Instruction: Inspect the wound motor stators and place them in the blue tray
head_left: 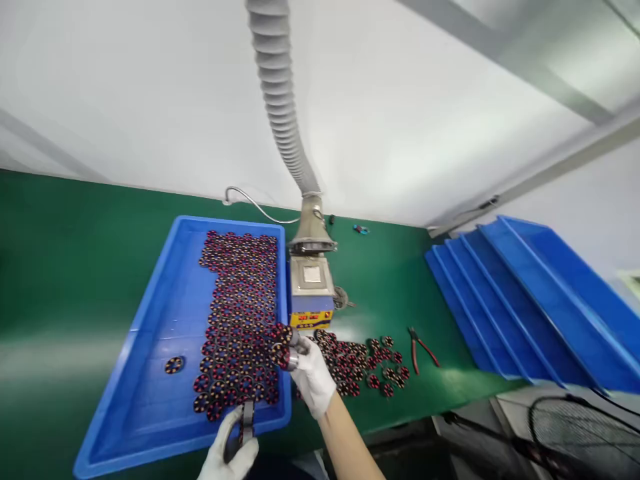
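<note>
My left hand (231, 453), in a white glove, grips a small round motor stator (247, 420) on edge between thumb and fingers at the near rim of the blue tray. My right hand (314, 379), also gloved, is closed on several motor stators (281, 345) over the tray's right wall. Inside the blue tray (160, 287), many stators with dark, red and copper-coloured parts lie packed in rows on the right side. One single stator (174, 365) sits apart on the left. To the right of my right hand, a loose group of stators (357, 363) lies on the green table.
A machine with a yellow display panel (311, 320) stands right of the tray, under a metal hood (313, 233) and ribbed duct (280, 93). Red-handled pliers (416, 350) lie right of the loose stators. Stacked blue trays (530, 300) lean at the right; a mesh fan (585, 427) stands below.
</note>
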Tool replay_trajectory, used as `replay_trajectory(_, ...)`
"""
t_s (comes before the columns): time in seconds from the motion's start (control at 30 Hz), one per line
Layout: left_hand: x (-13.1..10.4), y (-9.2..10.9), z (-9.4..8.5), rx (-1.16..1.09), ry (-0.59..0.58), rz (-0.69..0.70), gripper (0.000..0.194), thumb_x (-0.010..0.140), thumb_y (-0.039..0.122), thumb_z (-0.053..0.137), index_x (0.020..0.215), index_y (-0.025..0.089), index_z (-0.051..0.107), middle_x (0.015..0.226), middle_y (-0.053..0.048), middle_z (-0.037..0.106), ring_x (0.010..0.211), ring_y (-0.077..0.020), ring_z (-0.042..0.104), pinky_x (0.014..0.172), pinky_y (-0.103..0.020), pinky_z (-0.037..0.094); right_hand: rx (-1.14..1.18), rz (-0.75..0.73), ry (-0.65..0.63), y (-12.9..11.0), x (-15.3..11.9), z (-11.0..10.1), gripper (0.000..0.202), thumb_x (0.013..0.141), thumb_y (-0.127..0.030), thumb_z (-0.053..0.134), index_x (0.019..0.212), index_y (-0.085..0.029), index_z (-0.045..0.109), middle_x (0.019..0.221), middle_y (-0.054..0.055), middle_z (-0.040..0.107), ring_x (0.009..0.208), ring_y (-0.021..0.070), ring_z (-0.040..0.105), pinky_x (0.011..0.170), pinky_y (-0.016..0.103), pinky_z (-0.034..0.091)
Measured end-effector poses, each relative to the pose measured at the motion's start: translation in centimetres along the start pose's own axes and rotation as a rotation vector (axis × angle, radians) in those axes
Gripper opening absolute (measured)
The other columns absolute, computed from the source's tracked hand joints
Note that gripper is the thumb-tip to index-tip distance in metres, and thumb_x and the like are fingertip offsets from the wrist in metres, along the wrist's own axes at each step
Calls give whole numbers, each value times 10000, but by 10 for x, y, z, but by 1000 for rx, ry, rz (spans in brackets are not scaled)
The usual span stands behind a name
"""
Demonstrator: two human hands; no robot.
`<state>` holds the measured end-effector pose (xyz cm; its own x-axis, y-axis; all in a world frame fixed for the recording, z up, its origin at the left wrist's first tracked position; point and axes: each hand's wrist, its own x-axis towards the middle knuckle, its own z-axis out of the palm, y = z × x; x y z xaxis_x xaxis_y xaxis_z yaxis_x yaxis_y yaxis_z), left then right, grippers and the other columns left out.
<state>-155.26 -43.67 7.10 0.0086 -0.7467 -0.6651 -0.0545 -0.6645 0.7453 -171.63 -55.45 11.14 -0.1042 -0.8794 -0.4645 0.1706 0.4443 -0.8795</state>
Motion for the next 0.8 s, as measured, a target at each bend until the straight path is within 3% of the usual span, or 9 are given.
replay_trajectory(0.13, -6, -8, 55, 184, -208, 80, 610, 622, 553, 598, 1080, 165, 490, 1024, -101, 605, 862, -228, 611, 812, -354, 516, -94, 53, 235, 24, -53, -110, 428, 491, -419, 714, 822, -162, 630, 807, 75, 700, 714, 201, 648, 711, 337, 520)
replay_trajectory(0.2, -9, -12, 81, 305, -250, 149, 525, 607, 461, 604, 1033, 160, 546, 1117, -124, 538, 938, -244, 585, 877, -373, 484, -222, 100, 316, 42, -73, -157, 363, 493, -354, 696, 789, -151, 644, 767, 84, 707, 695, 226, 649, 712, 364, 521)
replay_trajectory(0.33, -11, -24, 118, 609, -257, 204, 442, 538, 208, 611, 977, 154, 603, 1194, -147, 429, 1111, -273, 506, 998, -375, 395, -577, 190, 360, 73, -96, -218, 255, 574, -219, 599, 799, -136, 687, 863, 125, 716, 757, 265, 667, 725, 372, 529)
replay_trajectory(0.5, -3, -36, 131, 993, -249, 129, 497, 547, 80, 668, 1035, 157, 609, 1265, -155, 371, 1104, -274, 524, 1003, -348, 389, -1049, 202, 231, 93, -94, -238, 332, 619, -41, 525, 850, -179, 720, 1192, 154, 607, 948, 300, 637, 878, 419, 457)
replay_trajectory(0.63, 2, -34, 145, 1217, -173, 98, 482, 663, 78, 643, 1124, 199, 574, 1359, -157, 304, 1194, -330, 432, 940, -422, 437, -1283, 178, 98, 92, -83, -234, 378, 687, -29, 494, 981, -159, 694, 1253, 193, 553, 935, 312, 629, 855, 440, 432)
replay_trajectory(0.8, 11, -23, 173, 1319, -106, 147, 432, 807, 100, 522, 1226, 203, 496, 1405, -169, 273, 1226, -338, 389, 853, -428, 495, -1400, 158, 61, 89, -73, -222, 398, 756, -40, 432, 1073, -149, 648, 1339, 177, 478, 1012, 276, 599, 869, 380, 421)
